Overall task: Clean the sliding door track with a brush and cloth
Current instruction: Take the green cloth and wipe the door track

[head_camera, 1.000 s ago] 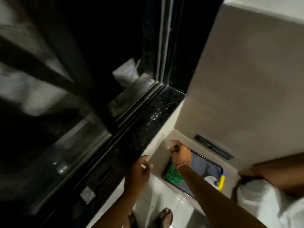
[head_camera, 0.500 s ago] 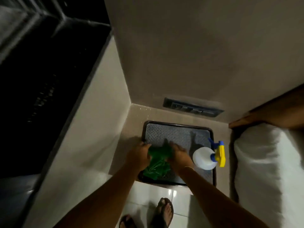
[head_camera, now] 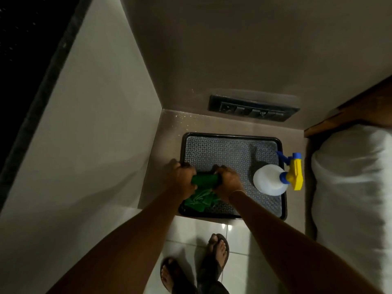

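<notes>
A green cloth (head_camera: 204,181) is stretched between both hands above a black tray (head_camera: 283,204) with a patterned grey liner. My left hand (head_camera: 182,179) grips the cloth's left end and my right hand (head_camera: 228,181) grips its right end. The rest of the cloth hangs down in folds onto the tray's near left corner. A white spray bottle (head_camera: 269,180) with a blue and yellow trigger head stands on the tray's right side. No brush shows. The door track is out of view; only a dark ledge (head_camera: 31,60) runs along the far left.
The tray sits on a low beige shelf (head_camera: 169,132) in a corner between two walls. A black socket strip (head_camera: 252,110) is on the wall behind it. A white pillow (head_camera: 352,187) lies at the right. My sandalled feet (head_camera: 203,266) stand on white floor tiles.
The view swung from the sliding door down to the tray. Both hands closed on the green cloth and have pulled its upper part taut between them.
</notes>
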